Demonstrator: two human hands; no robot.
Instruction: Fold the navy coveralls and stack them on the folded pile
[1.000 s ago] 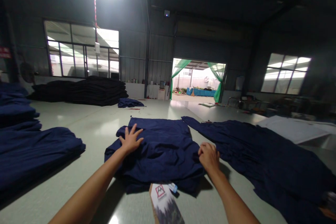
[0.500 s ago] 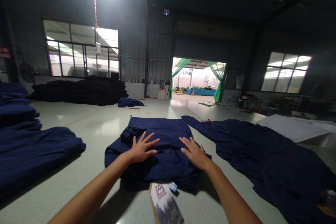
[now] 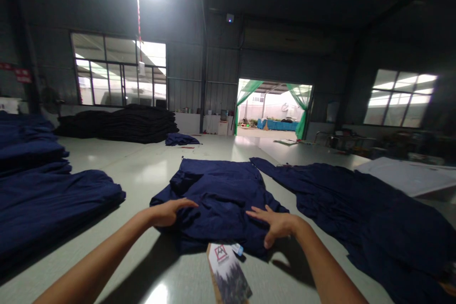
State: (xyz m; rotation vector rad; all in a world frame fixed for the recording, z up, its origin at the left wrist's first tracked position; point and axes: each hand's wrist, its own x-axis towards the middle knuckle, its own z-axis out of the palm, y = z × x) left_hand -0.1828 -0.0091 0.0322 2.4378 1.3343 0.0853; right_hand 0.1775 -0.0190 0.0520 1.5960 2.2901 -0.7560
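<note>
A navy blue garment (image 3: pixel 221 190), partly folded and rumpled, lies in front of me on a pale table. At its left edge is my left hand (image 3: pixel 170 211), fingers stretched toward the middle; its thumb is hidden. Across the right side of the cloth reaches my right hand (image 3: pixel 274 222), its fingers spread and its thumb pointing down near the lower edge. Neither hand visibly grips the fabric. A printed hang tag (image 3: pixel 230 270) with a red square logo and a tree picture hangs out at the near edge, beside a small blue-and-white label (image 3: pixel 237 249).
Stacked navy garments (image 3: pixel 53 199) fill the left side of the table (image 3: pixel 142 171). Another navy garment (image 3: pixel 356 204) spreads out on the right, near white sheet material (image 3: pixel 409 175). Farther back are a black cloth pile (image 3: pixel 142 123) and a small navy bundle (image 3: pixel 181 139).
Both hands have moved from the middle of the garment out toward its sides, the left one farther. The view has shifted slightly left.
</note>
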